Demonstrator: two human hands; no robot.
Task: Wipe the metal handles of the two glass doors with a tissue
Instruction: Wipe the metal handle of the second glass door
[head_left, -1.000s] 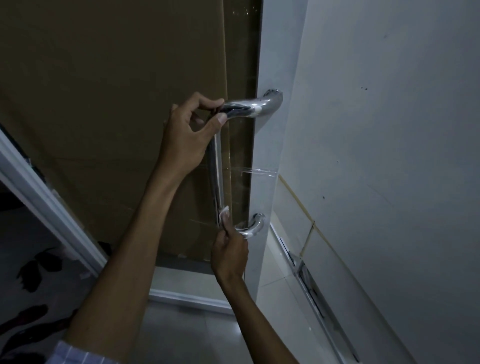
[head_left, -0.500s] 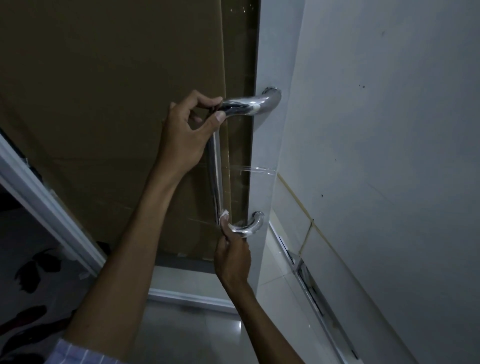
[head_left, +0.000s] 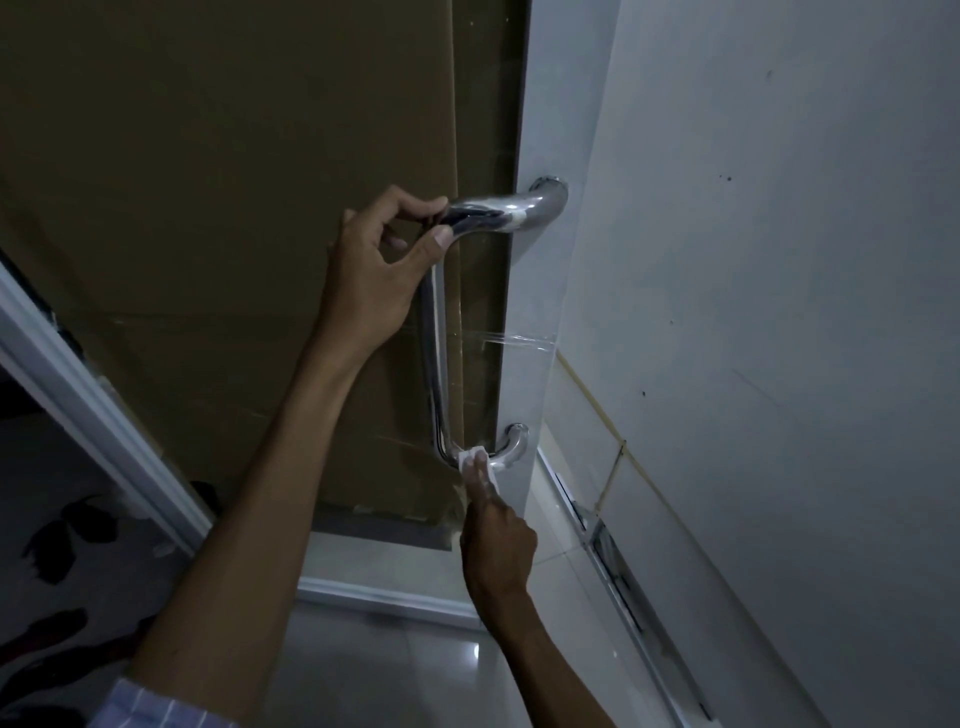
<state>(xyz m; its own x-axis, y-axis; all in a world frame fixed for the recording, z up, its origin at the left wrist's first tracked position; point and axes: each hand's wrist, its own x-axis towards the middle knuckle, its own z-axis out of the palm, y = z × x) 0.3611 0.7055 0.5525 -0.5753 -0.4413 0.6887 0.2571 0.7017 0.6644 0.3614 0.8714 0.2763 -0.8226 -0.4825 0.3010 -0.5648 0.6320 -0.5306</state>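
A shiny metal handle (head_left: 435, 358) runs down the edge of a glass door (head_left: 519, 291), bolted at the top and bottom. My left hand (head_left: 376, 270) grips the handle's upper bend between thumb and fingers. My right hand (head_left: 496, 540) reaches up from below and presses a small white tissue (head_left: 475, 464) against the lower curve of the handle, next to the bottom mount (head_left: 515, 441). Only this one handle is in view.
Brown cardboard (head_left: 218, 208) covers the space behind the glass. A grey wall (head_left: 753, 312) stands close on the right, with a metal floor track (head_left: 613, 561) at its foot. A white frame (head_left: 88, 410) slants at the left. Pale floor tiles lie below.
My right hand has slid the tissue from the bottom of the vertical bar around onto the lower curve, towards the bottom mount. My left hand has kept its grip at the top.
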